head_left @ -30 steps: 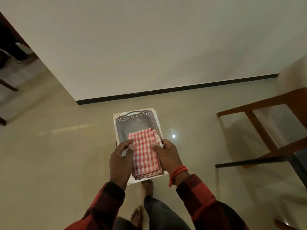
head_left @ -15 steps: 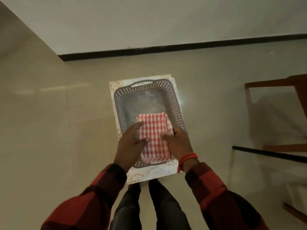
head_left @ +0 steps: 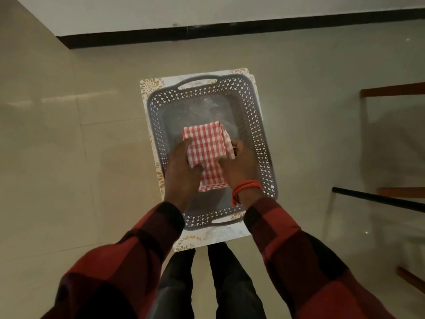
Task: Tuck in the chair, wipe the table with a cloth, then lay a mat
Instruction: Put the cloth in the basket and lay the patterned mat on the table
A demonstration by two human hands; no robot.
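- Head view: left hand (head_left: pixel 182 173) and right hand (head_left: pixel 239 168) both gripped a folded red-checked cloth (head_left: pixel 207 155) — left fingers curled over its left edge, right hand clamped on its right edge.
- Cloth sat between the two hands, over the inside of a grey perforated tray (head_left: pixel 259 134).
- Tray lay under both hands on a patterned mat (head_left: pixel 149 88) — mat edges showed all round it.
- Chair frame (head_left: pixel 395 90) stood well off to the right of the right hand.

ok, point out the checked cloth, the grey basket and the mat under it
red checked cloth (head_left: pixel 204 143), head view, upper folded face
grey perforated basket (head_left: pixel 249 111), head view, right wall
floral-edged mat (head_left: pixel 149 85), head view, far left corner
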